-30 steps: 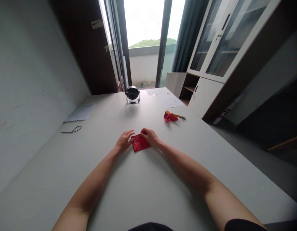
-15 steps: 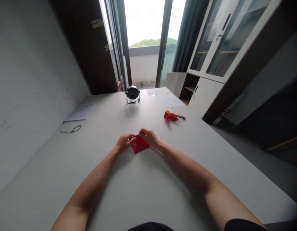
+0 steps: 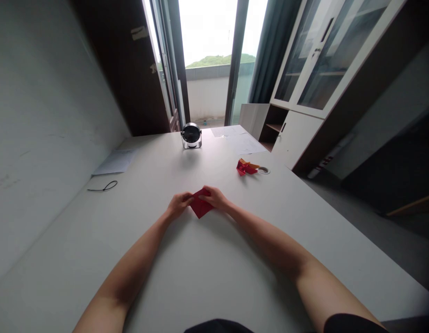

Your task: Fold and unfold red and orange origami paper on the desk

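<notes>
A folded red paper [image 3: 201, 208] lies near the middle of the white table [image 3: 207, 277], held between both my hands. My left hand [image 3: 178, 205] has its fingers curled and pinches the paper's left corner. My right hand [image 3: 215, 199] is closed on the paper's upper right edge, fingers pressing a flap down. The paper's far edge is hidden under my fingers.
A small pile of folded red and orange papers [image 3: 246, 167] lies to the right, beside a tape ring [image 3: 264, 170]. A small desk fan [image 3: 191, 135] stands at the back. Paper sheets [image 3: 116, 162], a black cable tie [image 3: 103, 188], and more sheets [image 3: 245, 144] lie farther off.
My left hand went from lying open beside the paper to pinching its left corner. A flap has been folded over, and the paper now looks smaller and more pointed.
</notes>
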